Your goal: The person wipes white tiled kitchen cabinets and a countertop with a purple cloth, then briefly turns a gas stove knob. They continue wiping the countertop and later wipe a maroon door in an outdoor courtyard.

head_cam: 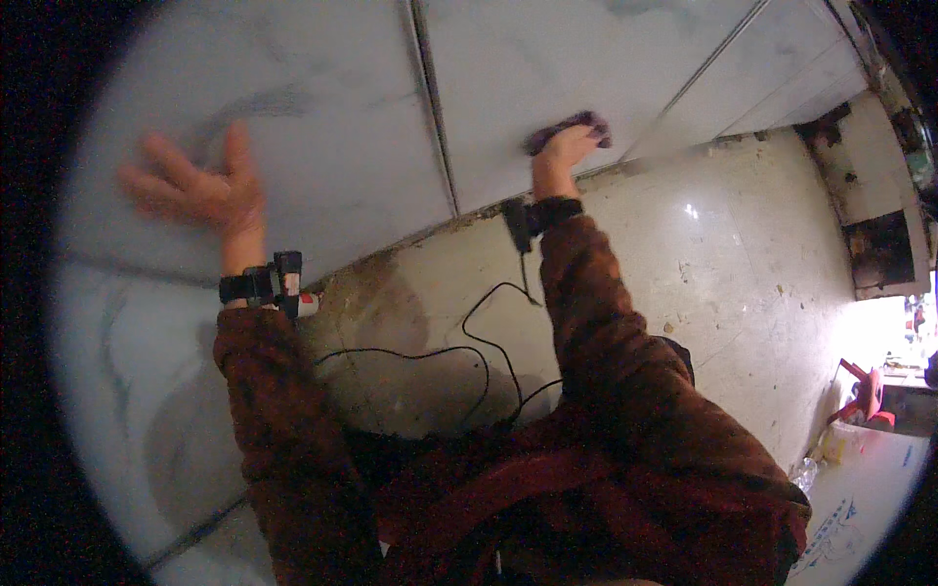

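Note:
Dark purple cloth is bunched under my right hand, pressed against a pale marble-patterned tile panel. To the left, my left hand has its fingers spread in front of another marble-patterned panel; it holds nothing. Blur hides whether its palm touches the surface. Dark seams divide the panels. Each wrist carries a strapped black device, one at the left wrist and one at the right wrist.
A black cable loops over the stained beige surface between my arms. Grime lines its joint with the panels. At the lower right are a white box with blue printing and a red chair-like object. A dark opening lies at far right.

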`<act>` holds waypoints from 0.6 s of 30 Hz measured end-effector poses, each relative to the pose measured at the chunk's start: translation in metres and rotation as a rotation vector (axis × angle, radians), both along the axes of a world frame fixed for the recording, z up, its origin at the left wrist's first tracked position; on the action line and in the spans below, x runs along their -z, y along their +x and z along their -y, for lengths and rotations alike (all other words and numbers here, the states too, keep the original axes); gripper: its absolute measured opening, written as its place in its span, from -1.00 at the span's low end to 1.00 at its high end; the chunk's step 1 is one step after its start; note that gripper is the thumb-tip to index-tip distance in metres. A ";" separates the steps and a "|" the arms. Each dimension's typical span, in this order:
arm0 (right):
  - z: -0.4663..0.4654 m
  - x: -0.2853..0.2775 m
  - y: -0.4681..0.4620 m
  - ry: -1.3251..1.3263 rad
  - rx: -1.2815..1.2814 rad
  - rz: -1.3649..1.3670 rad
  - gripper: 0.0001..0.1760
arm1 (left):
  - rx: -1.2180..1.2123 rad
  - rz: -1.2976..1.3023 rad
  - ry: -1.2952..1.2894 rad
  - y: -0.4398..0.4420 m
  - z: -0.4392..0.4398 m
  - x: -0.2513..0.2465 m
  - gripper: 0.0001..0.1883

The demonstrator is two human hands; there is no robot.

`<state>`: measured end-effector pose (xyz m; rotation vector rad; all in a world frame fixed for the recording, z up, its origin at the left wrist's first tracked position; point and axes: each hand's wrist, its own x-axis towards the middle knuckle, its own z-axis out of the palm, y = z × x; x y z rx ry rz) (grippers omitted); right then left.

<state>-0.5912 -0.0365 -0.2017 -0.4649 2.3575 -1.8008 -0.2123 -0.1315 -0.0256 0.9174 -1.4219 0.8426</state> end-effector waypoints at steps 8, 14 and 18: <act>0.012 -0.100 0.149 -0.502 -0.184 -0.843 -0.18 | -0.018 0.063 -0.041 0.005 -0.001 -0.008 -0.11; 0.015 -0.188 0.060 -0.400 -0.027 -1.132 -0.16 | 0.016 0.038 -0.074 -0.004 0.002 -0.010 -0.13; 0.015 -0.210 -0.011 -0.471 0.178 -0.918 -0.25 | 0.023 0.038 -0.058 -0.004 0.001 -0.006 -0.13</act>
